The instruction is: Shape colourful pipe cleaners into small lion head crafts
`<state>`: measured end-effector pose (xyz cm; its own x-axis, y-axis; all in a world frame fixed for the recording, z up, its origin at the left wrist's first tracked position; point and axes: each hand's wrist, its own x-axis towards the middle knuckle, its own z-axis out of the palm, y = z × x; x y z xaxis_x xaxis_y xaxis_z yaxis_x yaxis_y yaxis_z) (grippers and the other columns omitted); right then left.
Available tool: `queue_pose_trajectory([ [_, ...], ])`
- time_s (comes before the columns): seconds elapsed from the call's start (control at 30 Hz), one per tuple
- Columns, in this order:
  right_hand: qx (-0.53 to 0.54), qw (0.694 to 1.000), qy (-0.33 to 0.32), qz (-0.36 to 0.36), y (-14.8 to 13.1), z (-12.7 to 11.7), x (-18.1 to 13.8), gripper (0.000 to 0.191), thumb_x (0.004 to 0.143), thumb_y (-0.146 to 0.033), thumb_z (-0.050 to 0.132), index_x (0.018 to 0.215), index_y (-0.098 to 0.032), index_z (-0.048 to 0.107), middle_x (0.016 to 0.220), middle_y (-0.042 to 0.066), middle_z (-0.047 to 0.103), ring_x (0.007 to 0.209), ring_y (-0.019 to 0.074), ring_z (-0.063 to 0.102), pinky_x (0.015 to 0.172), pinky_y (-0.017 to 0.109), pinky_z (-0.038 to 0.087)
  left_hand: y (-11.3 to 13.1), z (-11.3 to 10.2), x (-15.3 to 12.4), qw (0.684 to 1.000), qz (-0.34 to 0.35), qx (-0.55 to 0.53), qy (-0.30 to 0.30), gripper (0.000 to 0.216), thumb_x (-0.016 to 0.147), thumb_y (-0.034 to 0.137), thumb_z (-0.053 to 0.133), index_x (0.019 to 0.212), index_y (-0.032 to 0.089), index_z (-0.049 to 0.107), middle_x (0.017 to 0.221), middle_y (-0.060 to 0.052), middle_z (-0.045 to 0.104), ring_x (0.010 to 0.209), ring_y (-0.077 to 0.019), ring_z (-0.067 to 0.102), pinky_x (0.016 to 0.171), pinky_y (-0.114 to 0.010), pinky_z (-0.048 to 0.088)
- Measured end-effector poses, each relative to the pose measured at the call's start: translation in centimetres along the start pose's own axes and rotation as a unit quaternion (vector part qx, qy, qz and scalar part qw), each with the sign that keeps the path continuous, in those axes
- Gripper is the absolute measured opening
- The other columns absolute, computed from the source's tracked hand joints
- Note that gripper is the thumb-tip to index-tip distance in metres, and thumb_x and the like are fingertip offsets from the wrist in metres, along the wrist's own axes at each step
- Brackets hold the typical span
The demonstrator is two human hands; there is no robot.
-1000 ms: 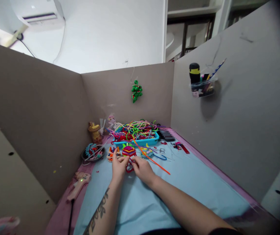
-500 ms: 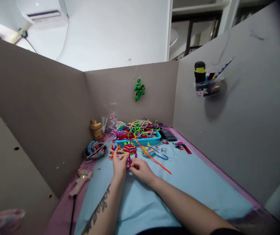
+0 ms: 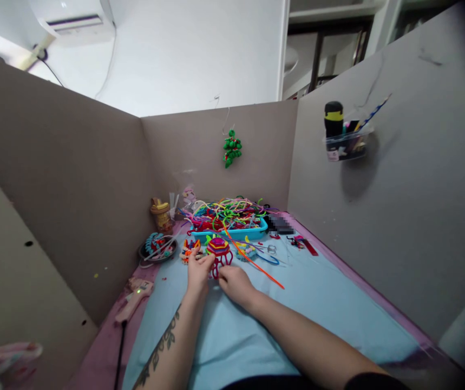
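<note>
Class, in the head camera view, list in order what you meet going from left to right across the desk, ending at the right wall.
Glue gun → dark bowl → left hand → pipe-cleaner figure → right hand → red strip → clear wall holder.

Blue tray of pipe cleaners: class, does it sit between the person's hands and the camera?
No, the blue tray lies beyond the left hand and right hand, which meet at a red pipe-cleaner figure.
</note>
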<state>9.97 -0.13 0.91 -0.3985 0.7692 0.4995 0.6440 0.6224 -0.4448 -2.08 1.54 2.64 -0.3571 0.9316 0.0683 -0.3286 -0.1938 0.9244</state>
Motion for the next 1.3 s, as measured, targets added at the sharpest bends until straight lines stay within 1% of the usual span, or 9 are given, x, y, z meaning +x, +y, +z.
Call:
queue_pose_trajectory([
  [0.23, -0.040, 0.999, -0.005, 0.021, 0.3, -0.2, -0.1, 0.012, 0.073, -0.013, 0.053, 0.066, -0.020, 0.061, 0.067, 0.002, 0.065, 0.062, 0.0141, 0.056, 0.056, 0.022, 0.035, -0.1, -0.1, -0.5, 0.993, 0.062, 0.075, -0.065, 0.081, 0.061, 0.028, 0.072, 0.128, 0.015, 0.028, 0.063, 0.004, 0.061, 0.060, -0.0098, 0.060, 0.063, -0.022, 0.042],
  [0.4, 0.097, 0.993, 0.053, 0.028, -0.2, -0.8, -0.2, 0.011, 0.077, -0.024, 0.055, 0.081, -0.020, 0.064, 0.077, 0.002, 0.067, 0.067, 0.0138, 0.059, 0.061, 0.023, 0.041, 0.1, -0.1, -0.6, 0.988, 0.104, 0.105, -0.052, 0.064, 0.065, 0.025, 0.068, 0.118, 0.017, 0.035, 0.060, 0.006, 0.058, 0.055, -0.0104, 0.059, 0.058, -0.021, 0.042],
  [0.5, 0.255, 0.960, 0.072, 0.086, -0.5, -0.8, 0.1, 0.018, 0.082, -0.029, 0.048, 0.090, -0.020, 0.062, 0.077, 0.001, 0.066, 0.054, 0.0114, 0.057, 0.052, 0.022, 0.043, 0.5, 0.1, -0.9, 0.988, 0.096, 0.106, -0.058, 0.060, 0.064, 0.024, 0.069, 0.115, 0.017, 0.037, 0.061, 0.005, 0.060, 0.057, -0.0110, 0.060, 0.059, -0.021, 0.044],
  [0.6, 0.382, 0.908, 0.080, 0.154, -0.5, -0.5, 0.6, 0.019, 0.081, -0.035, 0.048, 0.083, -0.019, 0.057, 0.067, -0.001, 0.062, 0.038, 0.0093, 0.051, 0.038, 0.021, 0.038, 0.8, 0.5, -1.4, 0.988, 0.075, 0.095, -0.092, 0.061, 0.065, 0.026, 0.069, 0.117, 0.017, 0.038, 0.068, 0.001, 0.065, 0.063, -0.0130, 0.063, 0.064, -0.024, 0.046],
  [0.7, 0.439, 0.873, 0.099, 0.187, -0.3, -0.4, 1.0, 0.020, 0.076, -0.038, 0.054, 0.074, -0.018, 0.052, 0.058, -0.004, 0.057, 0.035, 0.0090, 0.049, 0.036, 0.021, 0.035, 1.0, 0.8, -1.8, 0.986, 0.071, 0.112, -0.105, 0.062, 0.065, 0.024, 0.068, 0.120, 0.016, 0.040, 0.071, -0.002, 0.067, 0.068, -0.0147, 0.065, 0.065, -0.025, 0.047],
  [0.8, 0.452, 0.861, 0.108, 0.208, -0.1, -0.5, 1.2, 0.021, 0.074, -0.039, 0.054, 0.069, -0.018, 0.049, 0.048, -0.007, 0.050, 0.032, 0.0080, 0.044, 0.034, 0.019, 0.030, 1.0, 0.9, -2.1, 0.976, 0.101, 0.157, -0.112, 0.061, 0.066, 0.023, 0.065, 0.122, 0.016, 0.041, 0.073, -0.003, 0.067, 0.068, -0.0152, 0.064, 0.063, -0.024, 0.047],
  [0.9, 0.425, 0.871, 0.126, 0.212, 0.4, -0.5, 1.3, 0.019, 0.074, -0.035, 0.050, 0.066, -0.019, 0.048, 0.047, -0.007, 0.046, 0.033, 0.0072, 0.038, 0.035, 0.019, 0.028, 0.9, 0.8, -2.3, 0.958, 0.152, 0.217, -0.113, 0.056, 0.069, 0.025, 0.063, 0.121, 0.017, 0.045, 0.073, -0.003, 0.068, 0.066, -0.0154, 0.063, 0.059, -0.023, 0.045],
  [1.07, 0.247, 0.941, 0.177, 0.152, 1.1, -1.1, 1.1, 0.016, 0.076, -0.025, 0.046, 0.065, -0.018, 0.055, 0.057, -0.003, 0.054, 0.053, 0.0117, 0.049, 0.050, 0.021, 0.037, 0.8, 0.4, -2.7, 0.933, 0.205, 0.284, -0.080, 0.040, 0.069, 0.026, 0.063, 0.108, 0.020, 0.054, 0.070, -0.001, 0.066, 0.060, -0.0149, 0.059, 0.058, -0.024, 0.042],
  [1.3, 0.117, 0.981, 0.128, 0.089, 0.7, -2.8, 0.7, 0.020, 0.080, -0.018, 0.044, 0.076, -0.020, 0.063, 0.072, 0.001, 0.065, 0.066, 0.0136, 0.058, 0.063, 0.022, 0.040, 1.5, 0.3, -3.0, 0.927, 0.245, 0.271, -0.084, 0.029, 0.069, 0.028, 0.064, 0.097, 0.021, 0.058, 0.066, 0.001, 0.062, 0.057, -0.0136, 0.053, 0.058, -0.023, 0.039],
])
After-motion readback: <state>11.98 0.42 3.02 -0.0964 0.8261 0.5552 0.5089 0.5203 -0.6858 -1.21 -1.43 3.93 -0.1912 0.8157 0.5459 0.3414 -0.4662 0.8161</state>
